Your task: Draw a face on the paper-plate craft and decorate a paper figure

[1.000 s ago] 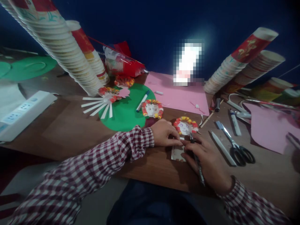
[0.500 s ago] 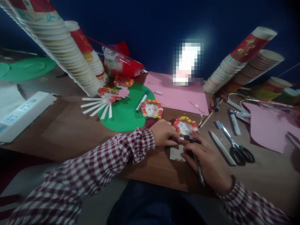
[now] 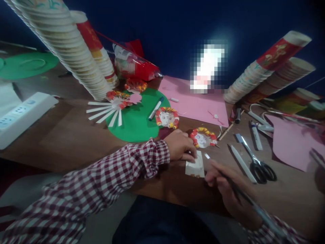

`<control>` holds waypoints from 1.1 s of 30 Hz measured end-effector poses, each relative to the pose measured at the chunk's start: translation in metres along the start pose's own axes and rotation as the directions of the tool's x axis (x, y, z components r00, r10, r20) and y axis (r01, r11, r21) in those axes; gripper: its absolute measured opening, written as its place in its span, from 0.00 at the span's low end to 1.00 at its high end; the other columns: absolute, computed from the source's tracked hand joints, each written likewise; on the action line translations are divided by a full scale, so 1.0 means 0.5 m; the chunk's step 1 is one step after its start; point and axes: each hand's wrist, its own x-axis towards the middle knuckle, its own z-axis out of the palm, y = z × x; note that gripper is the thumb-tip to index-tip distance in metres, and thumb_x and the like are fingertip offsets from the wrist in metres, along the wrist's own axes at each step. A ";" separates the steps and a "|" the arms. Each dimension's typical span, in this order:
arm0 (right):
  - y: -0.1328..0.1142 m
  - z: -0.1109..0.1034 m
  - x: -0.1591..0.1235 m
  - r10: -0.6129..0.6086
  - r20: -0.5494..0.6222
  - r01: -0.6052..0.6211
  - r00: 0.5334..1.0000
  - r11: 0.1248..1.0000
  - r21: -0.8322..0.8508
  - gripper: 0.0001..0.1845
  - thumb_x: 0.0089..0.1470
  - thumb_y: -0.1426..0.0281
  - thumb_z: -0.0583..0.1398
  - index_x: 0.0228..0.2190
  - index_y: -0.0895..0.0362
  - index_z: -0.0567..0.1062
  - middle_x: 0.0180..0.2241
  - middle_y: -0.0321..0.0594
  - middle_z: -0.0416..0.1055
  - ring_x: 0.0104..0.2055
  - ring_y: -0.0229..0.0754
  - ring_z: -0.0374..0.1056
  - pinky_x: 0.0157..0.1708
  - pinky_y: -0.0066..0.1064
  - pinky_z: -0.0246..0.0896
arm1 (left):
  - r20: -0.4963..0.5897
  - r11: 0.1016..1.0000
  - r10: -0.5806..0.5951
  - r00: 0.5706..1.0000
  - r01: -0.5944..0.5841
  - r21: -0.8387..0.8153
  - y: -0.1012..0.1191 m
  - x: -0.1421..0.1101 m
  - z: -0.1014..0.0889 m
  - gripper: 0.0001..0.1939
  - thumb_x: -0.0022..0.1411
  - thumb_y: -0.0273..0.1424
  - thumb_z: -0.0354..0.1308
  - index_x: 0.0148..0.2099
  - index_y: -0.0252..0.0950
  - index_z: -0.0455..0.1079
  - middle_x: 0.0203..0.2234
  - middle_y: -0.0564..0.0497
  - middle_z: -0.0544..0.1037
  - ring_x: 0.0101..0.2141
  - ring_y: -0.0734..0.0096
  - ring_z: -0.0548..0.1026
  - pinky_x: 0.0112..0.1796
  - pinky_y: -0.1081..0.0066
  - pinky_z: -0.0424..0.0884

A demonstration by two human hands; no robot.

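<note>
A small off-white piece of paper (image 3: pixel 195 168) with brownish marks along its lower edge lies flat near the table's front. My left hand (image 3: pixel 179 146) has its fingers curled and pressed onto the paper's upper left. To the right, my right hand (image 3: pixel 232 189), blurred by motion, is closed around a slim pen (image 3: pixel 250 200) that slants back over the wrist. A tiny white scrap (image 3: pixel 207 156) shows just beyond my right fingertips. Behind the paper sits a red-and-yellow ring with a drawn face (image 3: pixel 203 138), and a similar ring (image 3: pixel 167 118) rests farther left.
Scissors (image 3: pixel 261 170), a white stick-like tool (image 3: pixel 242 163) and a marker (image 3: pixel 256 135) lie at right. Tall paper cup stacks (image 3: pixel 83 64) stand at left, others (image 3: pixel 266 67) at right. A green sheet (image 3: pixel 134 127), pink sheet (image 3: pixel 200 108) and power strip (image 3: pixel 27 117) lie around.
My right hand has moved right and toward me, away from the paper, and the pen has tipped back over the wrist. My left hand stays on the paper. The view has shifted slightly.
</note>
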 end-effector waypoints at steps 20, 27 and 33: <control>0.011 0.048 0.008 0.187 0.103 -0.178 0.977 0.980 -0.092 0.07 0.58 0.70 0.54 0.38 0.53 0.72 0.34 0.36 0.74 0.37 0.38 0.70 0.38 0.26 0.64 | 0.030 0.999 -0.003 1.000 0.002 0.040 0.002 0.001 -0.004 0.07 0.56 0.41 0.61 0.36 0.48 0.75 0.29 0.57 0.76 0.33 0.70 0.68 0.35 0.66 0.52; 0.012 0.052 0.007 0.190 0.106 -0.177 0.976 0.977 -0.114 0.07 0.58 0.70 0.55 0.38 0.53 0.72 0.34 0.36 0.74 0.37 0.37 0.70 0.38 0.26 0.64 | 0.035 0.999 -0.025 0.999 0.023 0.035 0.005 0.001 -0.004 0.07 0.55 0.41 0.62 0.36 0.47 0.75 0.29 0.56 0.77 0.33 0.70 0.68 0.36 0.66 0.53; 0.012 0.053 0.010 0.184 0.108 -0.170 0.977 0.977 -0.128 0.07 0.58 0.69 0.55 0.38 0.53 0.72 0.34 0.37 0.74 0.37 0.39 0.70 0.38 0.28 0.64 | 0.053 0.999 -0.029 0.998 0.027 0.034 0.006 0.002 -0.007 0.07 0.55 0.41 0.61 0.36 0.47 0.75 0.30 0.55 0.77 0.34 0.70 0.68 0.36 0.66 0.53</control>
